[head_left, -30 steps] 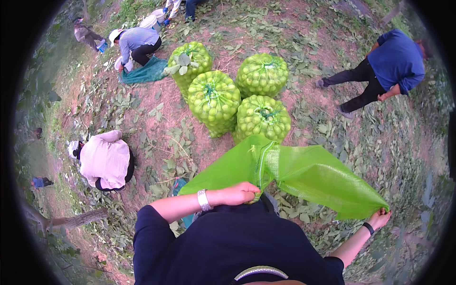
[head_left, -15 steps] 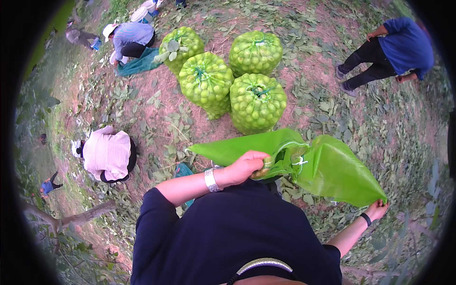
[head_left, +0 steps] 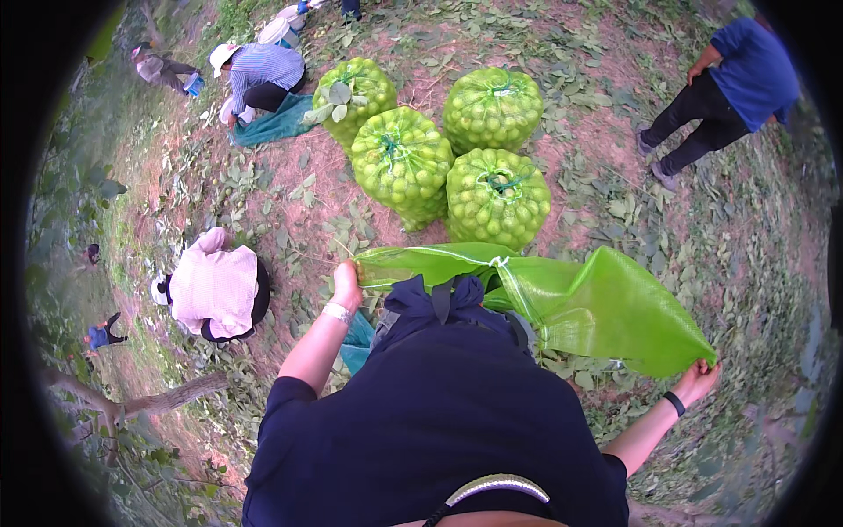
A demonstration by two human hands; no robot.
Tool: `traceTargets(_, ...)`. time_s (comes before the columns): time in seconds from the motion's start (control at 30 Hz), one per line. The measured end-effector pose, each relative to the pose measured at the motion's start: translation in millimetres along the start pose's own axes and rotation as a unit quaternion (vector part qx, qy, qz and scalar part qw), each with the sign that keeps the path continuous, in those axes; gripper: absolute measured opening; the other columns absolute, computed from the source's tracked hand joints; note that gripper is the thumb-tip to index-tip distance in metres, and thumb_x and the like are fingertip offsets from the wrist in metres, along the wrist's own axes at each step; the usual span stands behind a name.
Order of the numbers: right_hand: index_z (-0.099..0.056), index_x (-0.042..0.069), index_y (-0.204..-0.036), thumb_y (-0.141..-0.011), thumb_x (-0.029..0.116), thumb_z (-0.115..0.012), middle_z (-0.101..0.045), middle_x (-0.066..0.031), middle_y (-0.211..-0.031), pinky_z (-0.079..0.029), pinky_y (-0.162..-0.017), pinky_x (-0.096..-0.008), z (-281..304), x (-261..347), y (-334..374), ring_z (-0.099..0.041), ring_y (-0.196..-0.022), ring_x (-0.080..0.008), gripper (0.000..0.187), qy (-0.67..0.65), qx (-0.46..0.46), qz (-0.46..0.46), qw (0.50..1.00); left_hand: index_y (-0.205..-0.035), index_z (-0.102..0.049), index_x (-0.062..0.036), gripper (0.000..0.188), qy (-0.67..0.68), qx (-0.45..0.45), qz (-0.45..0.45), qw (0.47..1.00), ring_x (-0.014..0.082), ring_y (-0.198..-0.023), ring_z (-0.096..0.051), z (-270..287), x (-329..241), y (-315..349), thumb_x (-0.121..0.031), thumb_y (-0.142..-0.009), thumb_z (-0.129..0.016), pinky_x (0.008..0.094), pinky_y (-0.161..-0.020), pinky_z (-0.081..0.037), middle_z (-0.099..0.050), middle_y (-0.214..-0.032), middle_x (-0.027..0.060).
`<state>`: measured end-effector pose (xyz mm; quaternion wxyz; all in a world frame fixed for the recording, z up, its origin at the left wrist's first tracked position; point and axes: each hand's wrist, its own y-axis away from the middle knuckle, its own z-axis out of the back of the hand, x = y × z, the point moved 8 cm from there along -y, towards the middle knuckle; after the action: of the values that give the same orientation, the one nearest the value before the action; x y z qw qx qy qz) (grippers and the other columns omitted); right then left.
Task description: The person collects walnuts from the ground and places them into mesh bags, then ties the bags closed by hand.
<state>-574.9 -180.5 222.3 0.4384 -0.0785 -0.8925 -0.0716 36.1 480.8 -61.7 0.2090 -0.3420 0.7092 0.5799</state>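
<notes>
A bright green woven mesh bag is stretched out sideways in front of my waist. My left hand is closed on its left end. At the far right, my right hand grips the opposite corner. A white drawstring crosses the bag near its middle, where the fabric bunches. My dark shirt and a knotted dark cloth at my waist hide part of its lower edge. Just beyond the bag stands a filled net sack of round green fruits, its top tied with dark green string.
Several filled sacks stand grouped ahead, among them one at left. A person in pink crouches at left; another in stripes bends over teal netting. A person in blue stands at right. Leaves litter the ground; a branch juts in lower left.
My left hand has moved from the bag's bunched middle out to its left end, and the bag is now drawn wider. My right hand keeps its corner. The view has shifted slightly.
</notes>
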Motion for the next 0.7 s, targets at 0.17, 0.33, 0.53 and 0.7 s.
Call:
traceTargets(0.17, -0.045, -0.002, -0.107, -0.089, 0.007, -0.042, -0.044, -0.0062, -0.073, -0.035, -0.049, -0.0231, -29, -50, 49, -0.035, -0.053, -0.0125, 0.02, 0.013, -0.002, -0.018, 1.0, -0.095, -0.046, 0.0017, 0.022, -0.002, -0.129, 0.051, 0.99, 0.0295, -0.079, -0.056, 6, 16, -75, -0.008, -0.079, -0.035, 0.0452, -0.07, -0.049, -0.053, -0.089, 0.0151)
traceTargets(0.33, -0.045, -0.002, -0.108, -0.089, 0.006, -0.042, -0.043, -0.0057, -0.071, -0.036, -0.051, -0.0243, -61, -84, 80, -0.034, -0.051, -0.0118, 0.021, -0.009, 0.026, -0.033, 0.999, -0.096, -0.05, 0.0037, 0.026, 0.014, -0.038, 0.047, 0.998, 0.0246, -0.074, -0.055, -25, -21, -124, -0.011, -0.076, -0.04, 0.0389, -0.065, -0.046, -0.053, -0.09, 0.0141)
traceTargets(0.53, -0.043, -0.003, -0.11, -0.089, 0.006, -0.042, -0.042, -0.0056, -0.072, -0.033, -0.05, -0.0239, -100, -52, 116, -0.032, -0.052, -0.0113, 0.023, -0.043, 0.1, -0.002, 0.994, -0.091, -0.05, 0.0014, 0.021, -0.057, -0.011, 0.013, 0.998, 0.0226, -0.068, -0.053, -58, -69, -149, -0.009, -0.075, -0.041, 0.0372, -0.061, -0.044, -0.053, -0.086, 0.0115)
traceTargets(0.7, -0.047, -0.002, -0.105, -0.088, 0.004, -0.044, -0.041, -0.003, -0.069, -0.031, -0.049, -0.0222, -156, -75, 150, -0.032, -0.052, -0.0092, 0.018, -0.094, 0.082, -0.017, 0.992, -0.102, -0.05, 0.0028, 0.033, -0.425, -0.002, -0.075, 0.902, 0.0326, -0.082, -0.057, -103, -96, -154, -0.017, -0.075, -0.053, 0.0421, -0.072, -0.046, -0.055, -0.099, 0.018)
